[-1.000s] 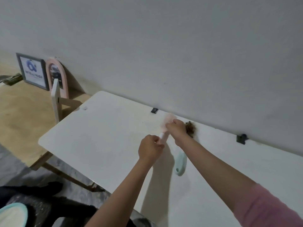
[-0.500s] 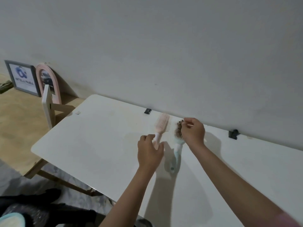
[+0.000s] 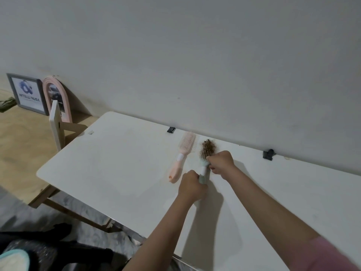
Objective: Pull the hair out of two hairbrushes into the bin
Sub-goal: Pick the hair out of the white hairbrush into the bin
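Since half a second ago, our left hand (image 3: 190, 185) has let go of the pink brush (image 3: 182, 156) and taken the mint brush (image 3: 205, 165) by its handle, while our right hand (image 3: 221, 162) has slid from the mint brush's head down to its neck.

We stand at a white table (image 3: 117, 163) set against a pale wall (image 3: 195, 55). Beyond the table's left end sits a lower wooden surface (image 3: 21, 143), with a grey framed sign (image 3: 27, 93) and a pink arched frame (image 3: 56, 98) leaning on the wall. Two black clips (image 3: 268, 154) sit on the table's far edge.

Our left fingers are curled tight around the mint handle. Our right fingers are closed in a pinch at the neck, just below the bristles; whether they have caught any strands, we cannot tell. A pink sleeve (image 3: 332, 255) covers our right upper arm.

The pink brush lies flat on the table, just left of the mint one, apart from both hands, head toward the wall, its bristles looking bare. A brown wad of hair (image 3: 208, 148) fills the mint brush's head, close to the wall.
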